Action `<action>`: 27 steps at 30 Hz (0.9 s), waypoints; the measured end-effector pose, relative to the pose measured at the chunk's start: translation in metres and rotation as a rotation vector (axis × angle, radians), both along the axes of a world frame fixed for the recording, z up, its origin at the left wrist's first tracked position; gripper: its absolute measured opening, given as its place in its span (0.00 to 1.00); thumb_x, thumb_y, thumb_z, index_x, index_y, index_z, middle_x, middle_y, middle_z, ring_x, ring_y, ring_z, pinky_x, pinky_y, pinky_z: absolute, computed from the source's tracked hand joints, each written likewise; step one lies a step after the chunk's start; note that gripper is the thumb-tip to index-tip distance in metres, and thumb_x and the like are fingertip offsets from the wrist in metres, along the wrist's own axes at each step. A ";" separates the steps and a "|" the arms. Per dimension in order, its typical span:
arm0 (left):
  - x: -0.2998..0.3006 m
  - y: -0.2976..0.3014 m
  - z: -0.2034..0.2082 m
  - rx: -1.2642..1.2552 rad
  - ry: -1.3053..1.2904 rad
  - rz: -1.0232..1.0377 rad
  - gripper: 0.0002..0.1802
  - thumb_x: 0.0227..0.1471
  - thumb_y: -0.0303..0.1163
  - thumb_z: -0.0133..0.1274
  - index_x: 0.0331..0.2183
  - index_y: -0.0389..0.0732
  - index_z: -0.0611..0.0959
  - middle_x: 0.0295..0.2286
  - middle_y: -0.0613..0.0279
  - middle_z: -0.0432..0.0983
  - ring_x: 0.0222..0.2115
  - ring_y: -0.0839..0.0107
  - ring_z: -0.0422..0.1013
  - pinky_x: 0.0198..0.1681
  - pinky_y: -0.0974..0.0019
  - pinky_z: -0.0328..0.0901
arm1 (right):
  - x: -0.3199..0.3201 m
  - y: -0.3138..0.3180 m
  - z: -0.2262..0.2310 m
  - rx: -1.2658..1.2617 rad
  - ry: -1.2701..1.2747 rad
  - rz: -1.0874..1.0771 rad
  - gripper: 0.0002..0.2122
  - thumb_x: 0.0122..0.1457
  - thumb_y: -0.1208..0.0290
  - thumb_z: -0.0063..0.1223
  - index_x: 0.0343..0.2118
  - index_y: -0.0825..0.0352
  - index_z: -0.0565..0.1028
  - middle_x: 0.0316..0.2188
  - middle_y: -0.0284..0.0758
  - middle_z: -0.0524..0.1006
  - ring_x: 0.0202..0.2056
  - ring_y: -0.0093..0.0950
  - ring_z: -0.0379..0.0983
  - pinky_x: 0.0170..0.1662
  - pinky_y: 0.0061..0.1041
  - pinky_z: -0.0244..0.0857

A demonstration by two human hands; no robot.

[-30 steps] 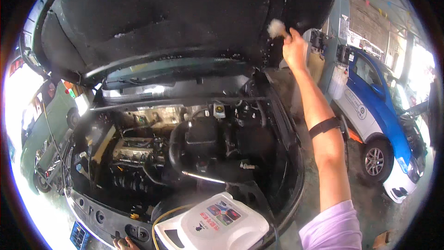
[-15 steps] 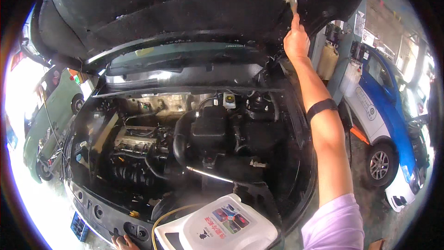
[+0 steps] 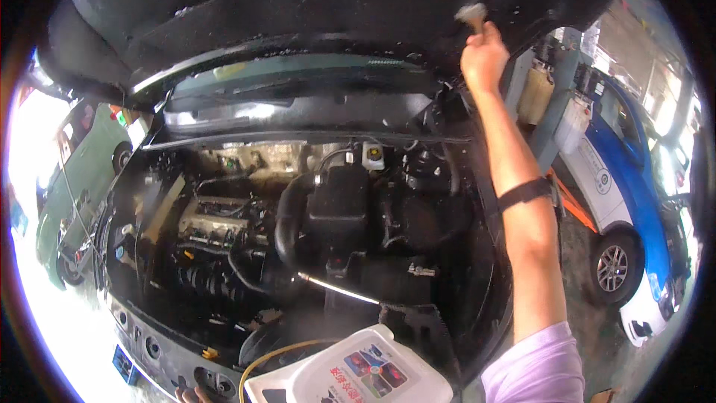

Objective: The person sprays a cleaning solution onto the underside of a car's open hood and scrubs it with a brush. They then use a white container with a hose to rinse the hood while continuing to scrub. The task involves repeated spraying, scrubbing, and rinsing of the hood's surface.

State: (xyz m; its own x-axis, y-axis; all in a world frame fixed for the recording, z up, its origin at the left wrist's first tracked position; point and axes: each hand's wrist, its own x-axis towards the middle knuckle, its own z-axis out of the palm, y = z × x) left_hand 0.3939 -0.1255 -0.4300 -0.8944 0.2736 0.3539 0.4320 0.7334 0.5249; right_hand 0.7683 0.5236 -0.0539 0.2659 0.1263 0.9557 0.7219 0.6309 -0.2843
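My right hand [image 3: 486,60] is raised at the far right of the engine bay, closed around the short handle of a brush [image 3: 471,12] with pale bristles. The bristles are at the dark underside of the raised hood [image 3: 313,7]; smearing hides whether they touch. Only a few fingers of my left hand [image 3: 192,395] show at the lower edge, resting by the car's front panel [image 3: 153,347]. To the right of them stands a white plastic jug [image 3: 306,384] with a picture label, a yellowish hose [image 3: 276,354] beside it.
Below the hood lies the open engine bay, with a black air-filter box [image 3: 338,198] and a metal spray wand [image 3: 339,289] across its front. A blue and white car [image 3: 623,142] stands at the right, behind a grey post. A greenish car [image 3: 89,157] is at the left.
The brush and my right hand have shifted slightly and the brush's bristles now point more to the left. My left hand has slipped further out at the lower edge. The whole view has tilted slightly.
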 end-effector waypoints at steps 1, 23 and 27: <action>0.000 -0.001 0.001 -0.001 -0.013 0.005 0.31 0.55 0.48 0.46 0.51 0.31 0.71 0.49 0.38 0.66 0.50 0.44 0.62 0.55 0.47 0.55 | -0.001 -0.009 0.005 0.018 0.044 0.036 0.16 0.54 0.75 0.44 0.46 0.74 0.71 0.26 0.43 0.79 0.32 0.39 0.77 0.35 0.34 0.68; 0.016 0.009 0.030 0.099 -0.173 -0.001 0.37 0.54 0.53 0.47 0.55 0.33 0.67 0.53 0.37 0.60 0.55 0.47 0.57 0.59 0.49 0.51 | -0.164 -0.128 0.108 0.560 -0.082 0.551 0.06 0.56 0.76 0.45 0.33 0.69 0.74 0.24 0.42 0.78 0.28 0.41 0.76 0.31 0.36 0.69; 0.015 0.006 0.031 0.012 -0.127 0.012 0.34 0.55 0.51 0.46 0.54 0.35 0.68 0.52 0.38 0.62 0.54 0.47 0.59 0.58 0.50 0.53 | -0.112 -0.108 0.115 0.379 0.083 0.618 0.13 0.59 0.74 0.45 0.46 0.68 0.74 0.23 0.32 0.77 0.22 0.17 0.68 0.28 0.18 0.62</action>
State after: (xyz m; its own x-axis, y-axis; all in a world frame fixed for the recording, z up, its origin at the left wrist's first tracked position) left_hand 0.4091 -0.1198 -0.3988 -0.9355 0.2591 0.2404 0.3526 0.7315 0.5836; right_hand 0.6567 0.4154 0.0613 0.3269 -0.0587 0.9432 0.1879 0.9822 -0.0040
